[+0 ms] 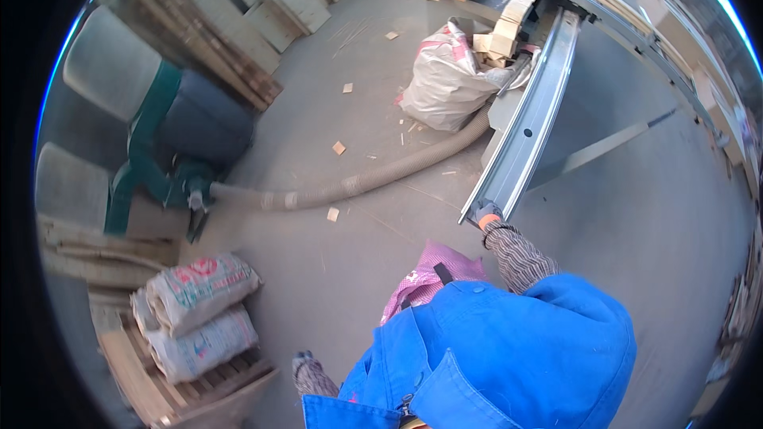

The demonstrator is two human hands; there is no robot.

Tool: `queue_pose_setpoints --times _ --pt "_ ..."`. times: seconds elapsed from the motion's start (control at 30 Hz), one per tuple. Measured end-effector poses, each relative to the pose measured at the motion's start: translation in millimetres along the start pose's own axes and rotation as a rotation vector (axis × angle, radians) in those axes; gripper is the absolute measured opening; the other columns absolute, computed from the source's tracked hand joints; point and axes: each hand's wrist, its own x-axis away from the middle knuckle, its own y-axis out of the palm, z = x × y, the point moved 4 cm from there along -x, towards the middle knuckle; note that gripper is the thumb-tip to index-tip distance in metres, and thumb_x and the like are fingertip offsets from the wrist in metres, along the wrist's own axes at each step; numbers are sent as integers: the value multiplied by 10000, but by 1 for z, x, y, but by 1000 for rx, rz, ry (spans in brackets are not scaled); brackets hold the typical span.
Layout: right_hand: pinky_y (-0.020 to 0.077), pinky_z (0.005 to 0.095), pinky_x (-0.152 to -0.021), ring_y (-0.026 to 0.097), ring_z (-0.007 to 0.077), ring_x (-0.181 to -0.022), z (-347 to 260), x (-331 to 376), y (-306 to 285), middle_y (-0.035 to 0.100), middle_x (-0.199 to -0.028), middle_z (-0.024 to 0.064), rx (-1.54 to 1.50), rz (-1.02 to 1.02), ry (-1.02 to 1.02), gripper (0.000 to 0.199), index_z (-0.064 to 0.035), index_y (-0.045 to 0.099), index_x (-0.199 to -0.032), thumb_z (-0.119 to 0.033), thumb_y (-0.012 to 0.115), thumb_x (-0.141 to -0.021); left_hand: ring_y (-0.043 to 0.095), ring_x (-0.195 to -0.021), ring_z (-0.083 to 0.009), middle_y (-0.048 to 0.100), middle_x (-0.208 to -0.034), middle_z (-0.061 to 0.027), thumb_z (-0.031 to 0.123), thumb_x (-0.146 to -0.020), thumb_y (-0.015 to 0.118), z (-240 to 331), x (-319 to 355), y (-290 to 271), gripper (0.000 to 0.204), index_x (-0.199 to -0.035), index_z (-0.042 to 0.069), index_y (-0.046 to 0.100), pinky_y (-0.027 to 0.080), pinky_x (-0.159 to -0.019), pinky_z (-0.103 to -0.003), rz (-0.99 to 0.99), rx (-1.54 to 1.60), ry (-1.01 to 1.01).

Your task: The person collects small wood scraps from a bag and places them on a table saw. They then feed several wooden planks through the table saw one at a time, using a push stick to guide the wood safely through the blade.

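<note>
My right hand (pixel 487 213), in a grey glove with an orange cuff, is closed at the near end of a long silver metal rail (pixel 528 123). This rail runs away from me to the saw bench at the top right. Low on the left, my left hand (pixel 303 361) hangs by my side, also gloved and small in view; its fingers are too unclear to read. In front of my blue jacket (pixel 509 342) is a pink woven sack (pixel 433 274), partly covered by the jacket.
A white sack (pixel 449 83) stands by the rail, with wood offcuts (pixel 501 40) beside it. A ribbed hose (pixel 373 179) crosses the floor to a green dust collector (pixel 143 127). Full bags (pixel 203 290) lie on a wooden pallet (pixel 214 397). Scraps dot the floor; boards (pixel 298 0) lean behind.
</note>
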Motion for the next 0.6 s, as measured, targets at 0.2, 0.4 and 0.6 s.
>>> queue_pose_setpoints --times 0.2,0.4,0.6 --pt "550 504 -810 695 412 -891 -13 -4 14 725 -955 210 230 100 164 394 -77 755 -961 -419 565 -917 684 -949 -360 714 -1037 -238 214 -946 626 219 -245 -66 282 -1096 -21 670 539 -848 -462 109 -110 282" --pt "538 504 -873 685 418 -964 -7 8 21 725 -1023 201 215 -83 383 388 -90 745 -1045 -414 586 -904 679 -1003 -305 733 -1037 -196 274 -960 659 435 -322 -37 314 -1113 1 685 520 -897 -422 -34 15 497" --pt "531 455 -929 704 363 -996 5 -39 12 743 -1068 176 148 -385 475 442 -104 718 -1195 -399 655 -870 698 -988 -317 735 -1038 -199 331 -941 643 640 -373 18 358 -1124 26 688 538 -882 -436 -225 -181 587"
